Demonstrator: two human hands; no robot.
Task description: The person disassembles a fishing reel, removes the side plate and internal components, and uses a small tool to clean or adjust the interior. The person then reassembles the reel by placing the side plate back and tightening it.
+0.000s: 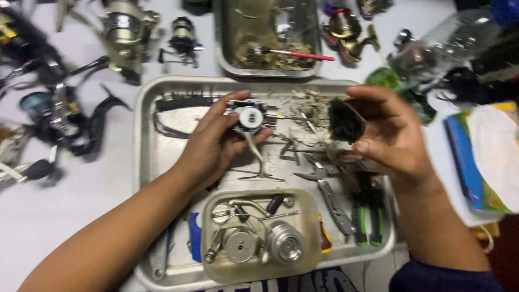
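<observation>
From the head camera, the left hand [216, 141] is curled around a small black-and-white fishing reel body with a thin metal stem [250, 120], thumb on top and fingers beneath, so its pale round face turns up toward the eyes. The right hand [386, 135], at three o'clock from it, is half closed on a dark, rounded reel part [346, 120], pinched between thumb and fingertips and tilted inward, seemingly for inspection. Both are held just above a large shallow metal tray [145, 162] on the white tabletop [65, 205], probably so anything that drops stays in it. At six o'clock in the tray sits a clear rectangular plastic tub [208, 254] that keeps silver spools and small loose parts together. Grey pliers [330, 197] and green-handled cutters [367, 213] lie at five o'clock, near the right hand. Beyond, at twelve o'clock, a second metal tray [221, 48] holds a red-handled tool [300, 54]. Other reels [127, 35] lie at ten o'clock.
</observation>
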